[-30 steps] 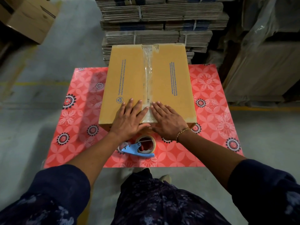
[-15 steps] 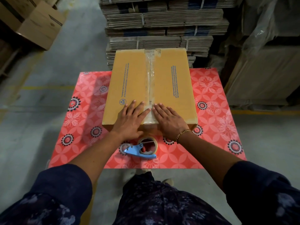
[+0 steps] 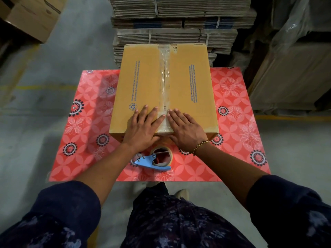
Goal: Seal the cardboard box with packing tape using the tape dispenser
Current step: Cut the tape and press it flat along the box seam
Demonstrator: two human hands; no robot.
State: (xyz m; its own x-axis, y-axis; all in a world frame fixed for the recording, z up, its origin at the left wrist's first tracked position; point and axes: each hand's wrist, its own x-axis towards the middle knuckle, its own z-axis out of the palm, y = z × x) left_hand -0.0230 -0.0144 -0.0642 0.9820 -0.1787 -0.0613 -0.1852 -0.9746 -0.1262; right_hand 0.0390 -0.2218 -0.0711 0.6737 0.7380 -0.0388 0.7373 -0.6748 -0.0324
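Note:
A closed brown cardboard box (image 3: 143, 83) stands on a red flowered table (image 3: 236, 140). A strip of clear tape (image 3: 164, 72) runs down its middle seam, from the far edge to the near edge. My left hand (image 3: 143, 127) lies flat on the box top just left of the tape's near end. My right hand (image 3: 186, 129), with a gold bracelet at the wrist, lies flat just right of it. Both hands hold nothing. The blue tape dispenser (image 3: 155, 159) with its roll lies on the table in front of the box, between my forearms.
Bundled stacks of flattened cartons (image 3: 179, 24) rise right behind the table. Wrapped cardboard sheets (image 3: 290, 72) stand at the right, and an open carton (image 3: 30, 17) sits on the floor at the far left. Grey concrete floor (image 3: 35, 122) surrounds the table.
The camera has tilted, so the whole scene sits lower in the frame. My hands stay flat on the box's near end beside the tape.

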